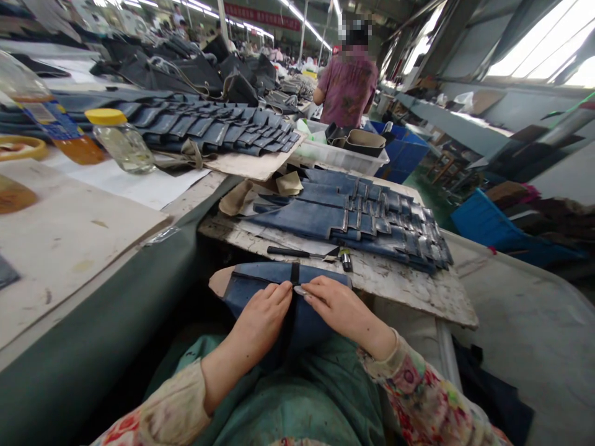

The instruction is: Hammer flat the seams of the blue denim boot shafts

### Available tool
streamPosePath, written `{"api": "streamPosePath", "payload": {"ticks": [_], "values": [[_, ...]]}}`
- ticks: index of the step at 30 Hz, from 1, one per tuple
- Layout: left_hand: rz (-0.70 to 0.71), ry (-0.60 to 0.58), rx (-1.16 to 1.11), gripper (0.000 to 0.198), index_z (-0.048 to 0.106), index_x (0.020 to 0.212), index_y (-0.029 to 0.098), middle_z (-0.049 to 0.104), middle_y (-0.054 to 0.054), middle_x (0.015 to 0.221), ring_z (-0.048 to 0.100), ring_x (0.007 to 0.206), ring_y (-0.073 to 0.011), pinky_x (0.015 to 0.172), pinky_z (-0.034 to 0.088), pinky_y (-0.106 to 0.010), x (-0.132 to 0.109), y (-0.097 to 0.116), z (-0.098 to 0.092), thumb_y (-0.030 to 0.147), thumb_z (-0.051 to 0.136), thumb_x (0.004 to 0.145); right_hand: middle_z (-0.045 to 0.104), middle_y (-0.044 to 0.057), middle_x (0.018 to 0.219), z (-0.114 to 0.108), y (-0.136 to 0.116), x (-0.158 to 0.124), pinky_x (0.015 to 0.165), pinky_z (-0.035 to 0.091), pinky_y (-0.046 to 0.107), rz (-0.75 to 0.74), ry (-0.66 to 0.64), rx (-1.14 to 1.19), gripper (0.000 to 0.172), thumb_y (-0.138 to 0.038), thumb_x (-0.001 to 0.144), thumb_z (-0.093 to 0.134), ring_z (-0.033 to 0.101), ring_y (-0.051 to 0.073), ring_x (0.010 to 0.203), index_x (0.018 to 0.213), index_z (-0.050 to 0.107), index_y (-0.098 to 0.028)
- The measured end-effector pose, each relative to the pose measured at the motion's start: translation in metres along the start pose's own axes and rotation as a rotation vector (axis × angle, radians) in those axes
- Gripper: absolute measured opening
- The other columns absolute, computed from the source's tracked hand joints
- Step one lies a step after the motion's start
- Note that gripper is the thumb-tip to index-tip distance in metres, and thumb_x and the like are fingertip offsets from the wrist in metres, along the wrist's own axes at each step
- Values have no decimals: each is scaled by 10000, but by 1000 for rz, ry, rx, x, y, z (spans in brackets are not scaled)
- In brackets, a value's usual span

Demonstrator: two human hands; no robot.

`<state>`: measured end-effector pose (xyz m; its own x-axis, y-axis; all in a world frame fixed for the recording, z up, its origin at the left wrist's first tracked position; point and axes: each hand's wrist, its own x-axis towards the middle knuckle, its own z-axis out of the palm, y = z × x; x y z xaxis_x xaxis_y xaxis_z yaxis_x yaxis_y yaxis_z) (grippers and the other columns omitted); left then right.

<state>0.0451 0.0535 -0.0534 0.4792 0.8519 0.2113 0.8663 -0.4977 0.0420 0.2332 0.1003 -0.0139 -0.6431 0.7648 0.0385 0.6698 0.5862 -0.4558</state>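
Blue, leather-like sheet material forms the workpiece (260, 274); it lies over my lap, just short of the board's near edge, with a dark strap (295, 273) crossing it. My right grip (341, 306) is closed in a pinch on a small silvery piece (300, 290), held at the strap. My left grip (264, 310) sets its fingertips against the strap directly opposite; whether it pinches or only presses, I cannot tell. Bracing from both sides presumably keeps strap and workpiece from shifting. The green apron (283, 402) underneath likely serves as a soft rest.

Beyond the workpiece, a black-handled tool (288, 252) and a small dark cylinder (346, 260) lie on the board (418, 300), probably kept there for short reach. Behind them, blue panels (320, 214) are stacked in overlapping rows, an arrangement that should ease single pick-up.

Left, on the counter (149, 279), stand a yellow-lidded jar (125, 145) and a tilted-looking bottle (56, 121) of orange contents. Its blue label is not legible. Farther off, past a co-worker in a purple shirt (346, 87), a red banner (263, 15) carries pale characters, too blurred to read.
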Motion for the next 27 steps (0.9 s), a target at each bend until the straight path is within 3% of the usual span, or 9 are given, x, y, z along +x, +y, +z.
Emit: {"api": "streamPosePath", "payload": {"ticks": [7,12,19,27], "values": [[-21,12,-67,381,557,1158,93,605,-129,1193,557,976,-224,803,475,-338,3,1,-5,51,448,795,626,60,967,2,-10,9,809,487,269,65,-56,-187,245,-208,920,446,603,167,910,1074,637,-197],[-41,21,-110,338,572,1114,115,615,-124,1164,561,958,-226,784,490,-352,6,1,-8,73,435,808,612,80,985,12,-15,9,723,510,296,91,-2,-350,278,-208,922,437,580,195,867,1154,590,-185],[-77,91,-182,376,553,1164,111,642,-93,1114,561,943,-199,847,483,-340,4,-1,-1,46,418,819,614,83,1019,13,-10,-3,790,507,311,36,58,-368,281,-183,913,462,554,195,910,1171,574,-167],[-50,-36,-35,424,572,1202,130,618,-115,1178,561,968,-208,779,488,-334,7,8,-10,41,410,821,626,92,989,10,-7,-24,752,511,318,10,84,-447,282,-128,899,459,553,200,881,1148,587,-167]]}}
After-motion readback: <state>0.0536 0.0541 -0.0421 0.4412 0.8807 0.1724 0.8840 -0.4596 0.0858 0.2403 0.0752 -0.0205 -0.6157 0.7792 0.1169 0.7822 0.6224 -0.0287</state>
